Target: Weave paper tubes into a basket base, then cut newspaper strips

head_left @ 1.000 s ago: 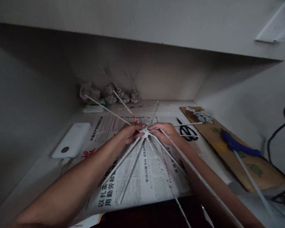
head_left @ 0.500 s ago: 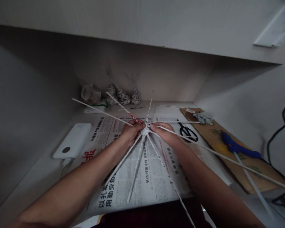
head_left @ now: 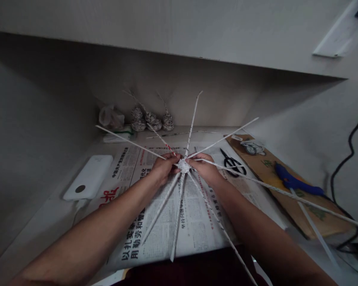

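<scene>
Between my hands is a small round woven paper base (head_left: 184,165), with several rolled-paper sticks fanning out from it in all directions. My left hand (head_left: 164,166) pinches its left edge, close to a stick with red marks (head_left: 168,146). On the opposite edge my right hand (head_left: 205,165) presses thumb and fingers together, beside a long white paper stick (head_left: 268,186) that runs far out to the right. The undersides of the base and some fingertips are hidden. Below lie the printed newspaper sheets (head_left: 155,234).
Black scissors (head_left: 234,165) lie right of my hands. A blue glue gun (head_left: 296,180) with a clear glue stick rests on cardboard (head_left: 312,214). A white power bank (head_left: 91,176) is at left. Woven gourd-like shapes (head_left: 152,121) stand at the back, under a low overhead panel (head_left: 179,29).
The woven base has turned and tilted a little between my hands. Its far sticks now point higher, and one at right has swung up off the table. Both hands keep their grip.
</scene>
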